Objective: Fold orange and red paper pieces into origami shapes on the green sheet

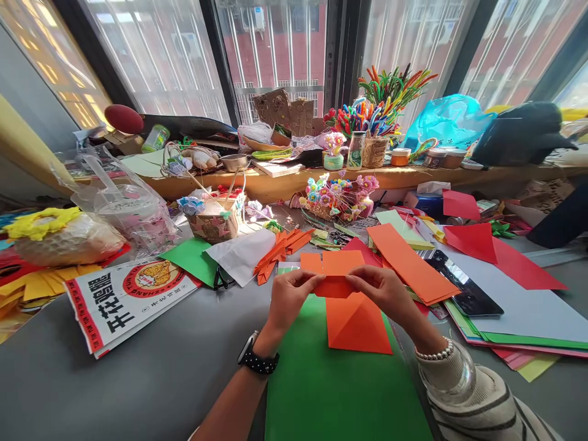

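Between my two hands is a creased piece of orange paper [339, 263], raised a little above the table. My left hand [290, 300] pinches its left side between thumb and fingers. On the other side, my right hand [384, 296] pinches the right edge the same way. Below it, a creased orange paper sheet [358, 327] lies on a green board [331, 392]. Whether the two orange pieces are joined cannot be made out. To the right, orange paper strips [411, 263] lie in a stack. Several folded orange pieces [282, 248] sit in a pile farther left.
A phone [463, 285] rests on coloured paper sheets [542, 312] at the right. Left of the board lies a printed paper bag [131, 300]. A small basket [215, 217], craft flowers [337, 196] and a wrapped plastic cup [131, 211] stand behind, before the cluttered windowsill [395, 177].
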The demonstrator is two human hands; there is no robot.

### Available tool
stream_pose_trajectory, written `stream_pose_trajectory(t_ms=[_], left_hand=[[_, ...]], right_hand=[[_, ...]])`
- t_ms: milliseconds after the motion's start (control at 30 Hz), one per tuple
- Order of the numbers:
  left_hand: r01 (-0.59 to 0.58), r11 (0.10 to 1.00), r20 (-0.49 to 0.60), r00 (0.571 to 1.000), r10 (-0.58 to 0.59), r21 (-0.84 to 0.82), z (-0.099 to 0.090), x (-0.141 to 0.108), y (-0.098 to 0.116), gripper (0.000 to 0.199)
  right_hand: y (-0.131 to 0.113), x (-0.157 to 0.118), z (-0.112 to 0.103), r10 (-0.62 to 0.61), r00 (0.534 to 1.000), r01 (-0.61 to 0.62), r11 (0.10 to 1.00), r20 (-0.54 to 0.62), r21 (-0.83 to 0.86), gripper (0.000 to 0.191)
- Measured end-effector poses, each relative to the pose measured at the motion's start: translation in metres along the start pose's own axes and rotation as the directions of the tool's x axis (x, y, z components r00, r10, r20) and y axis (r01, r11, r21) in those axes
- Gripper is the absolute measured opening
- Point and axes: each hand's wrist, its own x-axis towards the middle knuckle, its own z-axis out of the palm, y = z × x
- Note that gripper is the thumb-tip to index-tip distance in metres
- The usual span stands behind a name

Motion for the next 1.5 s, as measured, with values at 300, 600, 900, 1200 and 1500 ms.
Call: stream_pose_trajectory(t_ms=[300,600,900,1200,1500], left_hand=[[-0.038,0.999,0.151,0.988,0.033,0.032,0.006,-0.001,0.007,0.021],[0.04,0.999,0.055,0.998,-0.038,-0.034,0.002,0.0,0.003,0.019],[-0.048,0.998,0.112,0.992,0.051,-0.032,0.004,-0.001,0.005,0.019],[-0.017,0.998,0.115,0.993,0.024,-0.06,0.006,-0.002,0.005,0.018],[-0.008,0.997,0.041,0.999,0.011,-0.074,0.001,0.001,0.001,0.019]], right_hand=[[-0.003,-0.002,0.007,-0.058,0.998,0.055,0.988,-0.014,-0.146,0.023],[-0.005,-0.002,0.0,0.01,0.999,-0.015,0.994,-0.046,-0.104,0.027],[-0.003,-0.002,0.005,-0.08,0.996,0.072,0.988,-0.046,-0.138,0.024],[-0.003,-0.002,0.003,-0.067,0.997,0.062,0.992,-0.048,-0.106,0.024],[-0.003,-0.001,-0.005,0.0,0.996,-0.007,0.997,-0.089,-0.071,0.027]])
